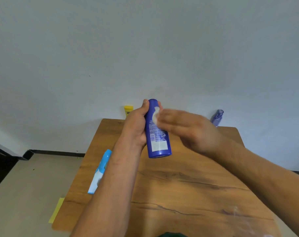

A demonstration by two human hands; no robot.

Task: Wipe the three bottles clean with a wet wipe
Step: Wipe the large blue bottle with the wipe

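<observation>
Mostly blurred, right hand (pixel 184 129) presses wet wipe (pixel 156 116) onto blue bottle (pixel 158 141), grip unreadable; left hand (pixel 136 127) wraps that bottle, half hiding yellow bottle (pixel 128 109) behind it.

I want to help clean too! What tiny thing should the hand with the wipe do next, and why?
Probably slide the wet wipe down the blue bottle. The right hand holds it only near the top, while the left hand grips the bottle, so the lower label may need wiping.

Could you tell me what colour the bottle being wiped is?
The bottle is dark blue, clearest in the head view.
</observation>
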